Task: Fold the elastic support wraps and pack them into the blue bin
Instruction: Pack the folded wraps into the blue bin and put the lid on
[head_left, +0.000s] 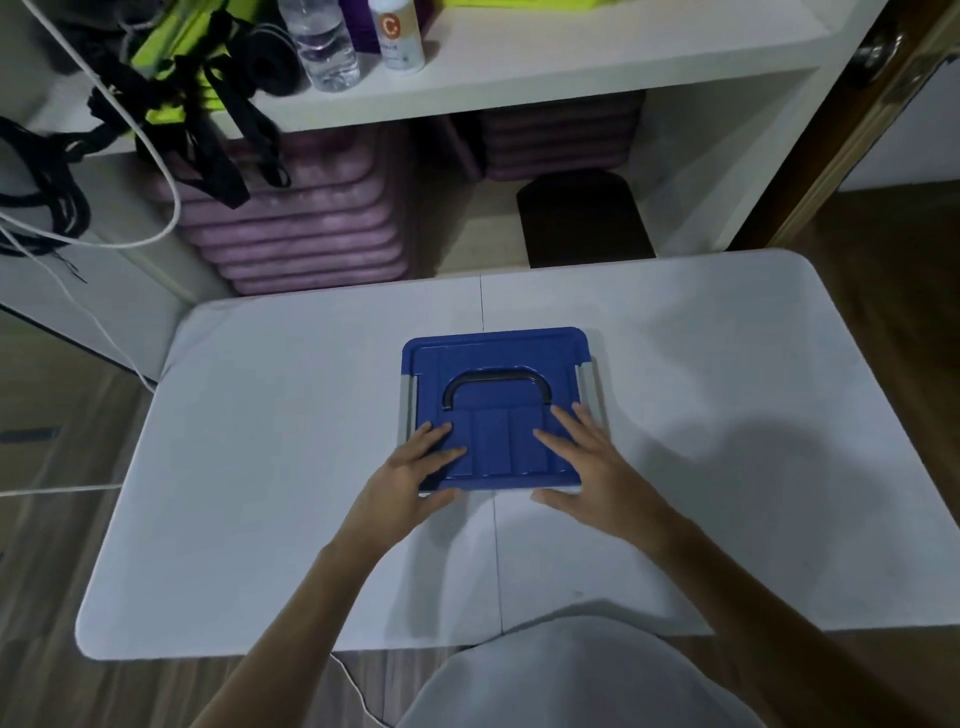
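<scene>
We found blue bin mid-desk, lid on, black handle lying flat. Left hand and right hand rested on lid's near edge, fingers straight, gripping nothing. No wraps visible near bin; we judged packing done or not begun, couldn't tell. Lid hard ribbed plastic, grey side latches. Desk smooth, white, corners rounded.

At the lower middle of the frame we see our bare left hand and bare right hand, both forearms uncovered, without sleeves, rings or watch. Below them shows our pale grey, smooth cloth garment.
</scene>
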